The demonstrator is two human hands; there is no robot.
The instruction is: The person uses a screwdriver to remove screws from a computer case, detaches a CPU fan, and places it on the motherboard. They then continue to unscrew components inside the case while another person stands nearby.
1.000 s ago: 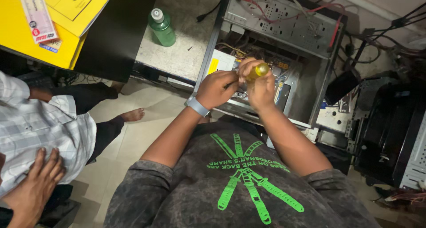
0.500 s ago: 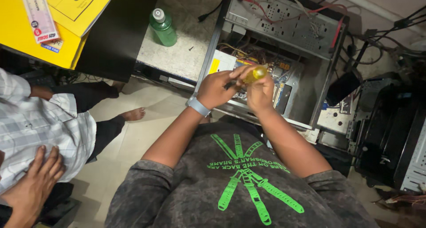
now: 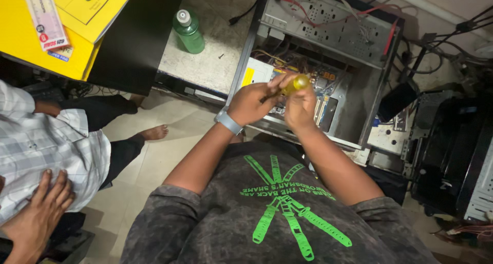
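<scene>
Both hands (image 3: pixel 275 102) grip a yellow-handled screwdriver (image 3: pixel 294 83) (tip hidden by fingers (image 3: pixel 308 97)).

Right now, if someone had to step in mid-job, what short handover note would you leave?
Left hand: on the dark shaft end of the screwdriver.
Right hand: wrapped around its yellow handle.
Both hands are held over the open computer case, side panel off, boards and wiring exposed.
Green bottle stands on the floor left of the case.
Whether any screw is out cannot be seen.
</scene>
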